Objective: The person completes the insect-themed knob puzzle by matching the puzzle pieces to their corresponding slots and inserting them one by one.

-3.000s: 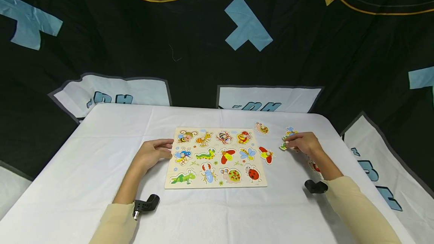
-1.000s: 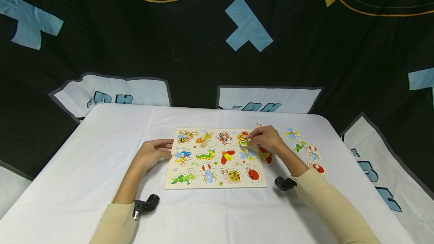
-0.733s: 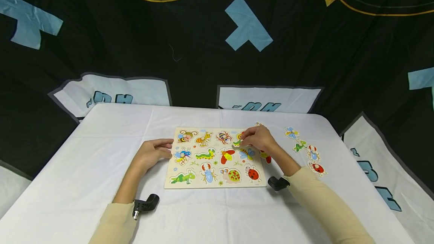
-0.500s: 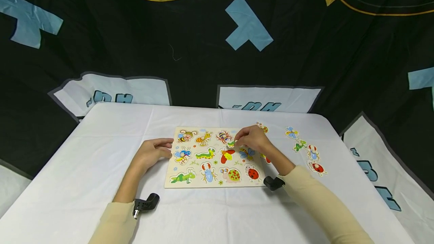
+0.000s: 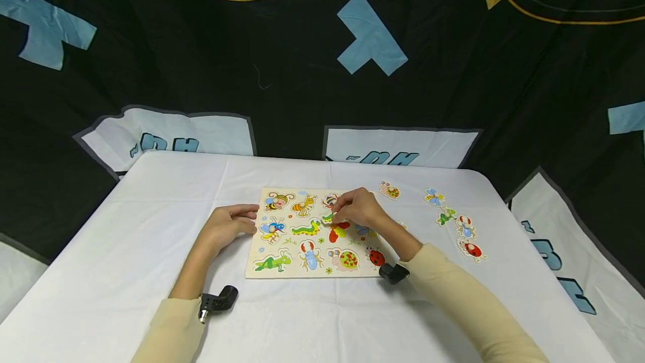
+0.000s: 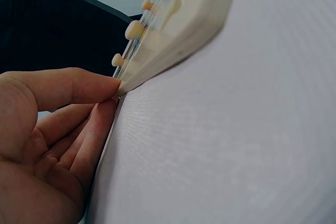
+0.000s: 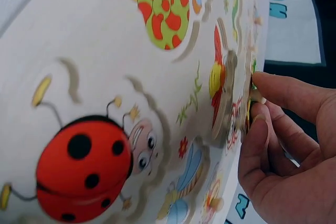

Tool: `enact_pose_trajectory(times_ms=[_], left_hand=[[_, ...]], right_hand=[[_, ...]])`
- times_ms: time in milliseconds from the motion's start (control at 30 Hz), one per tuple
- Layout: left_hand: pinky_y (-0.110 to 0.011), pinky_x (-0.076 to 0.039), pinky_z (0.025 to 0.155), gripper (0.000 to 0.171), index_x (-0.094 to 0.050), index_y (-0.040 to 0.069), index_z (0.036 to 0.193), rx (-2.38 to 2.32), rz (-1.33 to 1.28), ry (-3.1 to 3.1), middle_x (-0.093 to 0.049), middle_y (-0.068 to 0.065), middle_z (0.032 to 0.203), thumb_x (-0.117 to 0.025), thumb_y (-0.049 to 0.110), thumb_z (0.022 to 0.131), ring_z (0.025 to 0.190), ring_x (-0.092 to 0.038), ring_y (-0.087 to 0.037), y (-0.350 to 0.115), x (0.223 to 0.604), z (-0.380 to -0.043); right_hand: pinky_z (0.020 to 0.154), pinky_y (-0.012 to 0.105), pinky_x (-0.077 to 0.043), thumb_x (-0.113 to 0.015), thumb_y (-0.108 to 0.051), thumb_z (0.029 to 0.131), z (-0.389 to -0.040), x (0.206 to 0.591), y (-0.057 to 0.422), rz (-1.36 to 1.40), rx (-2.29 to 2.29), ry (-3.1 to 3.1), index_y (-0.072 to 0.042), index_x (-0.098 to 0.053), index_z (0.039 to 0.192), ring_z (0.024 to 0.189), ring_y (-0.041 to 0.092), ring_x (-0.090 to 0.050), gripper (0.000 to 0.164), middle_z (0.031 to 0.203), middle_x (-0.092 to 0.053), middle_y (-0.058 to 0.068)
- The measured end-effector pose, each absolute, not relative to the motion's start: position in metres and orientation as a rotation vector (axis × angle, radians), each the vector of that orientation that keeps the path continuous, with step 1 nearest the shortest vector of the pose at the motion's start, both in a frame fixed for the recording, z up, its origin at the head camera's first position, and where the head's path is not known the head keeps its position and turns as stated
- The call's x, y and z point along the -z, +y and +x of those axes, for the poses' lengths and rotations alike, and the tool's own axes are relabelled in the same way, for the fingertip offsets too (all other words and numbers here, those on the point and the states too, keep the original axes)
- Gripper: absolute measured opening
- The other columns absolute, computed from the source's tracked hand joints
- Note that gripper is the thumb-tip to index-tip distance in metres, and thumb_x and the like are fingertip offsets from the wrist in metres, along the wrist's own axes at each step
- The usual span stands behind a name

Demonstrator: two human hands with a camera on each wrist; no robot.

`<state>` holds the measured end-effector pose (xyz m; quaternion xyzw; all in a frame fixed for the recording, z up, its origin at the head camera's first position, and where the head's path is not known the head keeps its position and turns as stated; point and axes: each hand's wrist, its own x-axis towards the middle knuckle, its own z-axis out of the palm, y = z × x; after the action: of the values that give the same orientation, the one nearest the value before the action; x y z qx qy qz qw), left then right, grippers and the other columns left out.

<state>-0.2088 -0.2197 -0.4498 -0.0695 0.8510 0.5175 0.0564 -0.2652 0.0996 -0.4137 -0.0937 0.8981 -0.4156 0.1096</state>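
My right hand point(image 5: 359, 206) pinches a green caterpillar puzzle piece point(image 5: 327, 219) by its small knob point(image 7: 257, 96), over the middle of a wooden insect puzzle board point(image 5: 297, 273). The piece is just right of the printed caterpillar point(image 5: 305, 228) and mostly hidden by the fingers. In the right wrist view, thumb and fingertips meet at the knob, close over the board. My left hand point(image 5: 227, 228) rests at the board's left edge, fingertips and thumb touching it. In the left wrist view, the thumb point(image 6: 79, 85) lies straight against the board's corner.
Right of the board on the white cloth lie a loose snail piece point(image 5: 389, 190), a dragonfly piece point(image 5: 433, 197), a green insect piece point(image 5: 445, 216), a stag beetle piece point(image 5: 466, 227) and a ladybird piece point(image 5: 471, 249). The right forearm covers part of the board's right side.
My right hand picked up the caterpillar piece from the loose pieces at right and carried it left over the board's middle. The left hand has stayed at the board's edge.
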Motion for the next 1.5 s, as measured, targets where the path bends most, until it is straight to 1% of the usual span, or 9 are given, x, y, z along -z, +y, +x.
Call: enact_pose_trajectory(times_ms=[167, 300, 500, 700, 967, 1133, 1500], left_hand=[[-0.044, -0.04, 0.104, 0.06, -0.064, 0.011, 0.138, -1.575, -0.213, 2.578, -0.068, -0.012, 0.127, -0.076, 0.009, 0.08, 0.107, -0.066, -0.022, -0.219, 0.45, -0.209], [-0.044, -0.04, 0.104, 0.06, -0.064, 0.011, 0.138, -1.572, -0.222, 2.571, -0.068, -0.012, 0.127, -0.077, 0.009, 0.08, 0.108, -0.066, -0.023, -0.218, 0.449, -0.209], [-0.045, -0.04, 0.104, 0.06, -0.063, 0.011, 0.138, -1.569, -0.233, 2.578, -0.068, -0.013, 0.126, -0.076, 0.008, 0.079, 0.108, -0.066, -0.024, -0.217, 0.449, -0.21], [-0.045, -0.04, 0.104, 0.06, -0.063, 0.01, 0.138, -1.564, -0.222, 2.585, -0.068, -0.013, 0.126, -0.076, 0.008, 0.08, 0.107, -0.066, -0.023, -0.216, 0.448, -0.21], [-0.045, -0.039, 0.106, 0.06, -0.063, 0.008, 0.138, -1.576, -0.183, 2.583, -0.069, -0.015, 0.125, -0.077, 0.007, 0.079, 0.103, -0.067, -0.018, -0.217, 0.446, -0.208], [-0.045, -0.039, 0.106, 0.06, -0.062, 0.008, 0.139, -1.58, -0.187, 2.572, -0.068, -0.015, 0.127, -0.076, 0.007, 0.08, 0.105, -0.068, -0.018, -0.217, 0.446, -0.207], [-0.042, -0.04, 0.104, 0.06, -0.062, 0.008, 0.139, -1.585, -0.189, 2.568, -0.068, -0.014, 0.127, -0.076, 0.008, 0.08, 0.103, -0.068, -0.016, -0.217, 0.447, -0.208]], right_hand=[[0.056, 0.025, -0.044, -0.085, -0.012, 0.075, -0.262, 0.413, 0.091, -0.29, 1.216, 2.619, -0.011, -0.076, 0.081, 0.063, 0.015, -0.056, 0.011, 0.071, -0.069, -0.001], [0.054, 0.026, -0.044, -0.084, -0.011, 0.076, -0.259, 0.412, 0.084, -0.304, 1.216, 2.588, -0.011, -0.076, 0.082, 0.062, 0.015, -0.054, 0.01, 0.071, -0.068, -0.001], [0.058, 0.024, -0.042, -0.086, -0.012, 0.076, -0.255, 0.413, 0.072, -0.352, 1.195, 2.589, -0.012, -0.076, 0.081, 0.066, 0.012, -0.054, 0.011, 0.074, -0.068, -0.002], [0.052, 0.023, -0.038, -0.085, -0.011, 0.076, -0.252, 0.416, 0.062, -0.376, 1.192, 2.578, -0.013, -0.075, 0.078, 0.059, 0.01, -0.051, 0.01, 0.068, -0.066, -0.003], [0.044, 0.023, -0.036, -0.086, -0.013, 0.075, -0.25, 0.419, 0.053, -0.342, 1.199, 2.564, -0.014, -0.075, 0.078, 0.054, 0.01, -0.048, 0.012, 0.066, -0.064, -0.003], [0.041, 0.023, -0.035, -0.087, -0.013, 0.075, -0.248, 0.418, 0.05, -0.321, 1.198, 2.559, -0.015, -0.075, 0.079, 0.051, 0.011, -0.046, 0.012, 0.066, -0.063, -0.003], [0.047, 0.023, -0.036, -0.086, -0.013, 0.076, -0.247, 0.421, 0.047, -0.364, 1.232, 2.555, -0.013, -0.076, 0.078, 0.055, 0.01, -0.048, 0.01, 0.065, -0.064, -0.005]])
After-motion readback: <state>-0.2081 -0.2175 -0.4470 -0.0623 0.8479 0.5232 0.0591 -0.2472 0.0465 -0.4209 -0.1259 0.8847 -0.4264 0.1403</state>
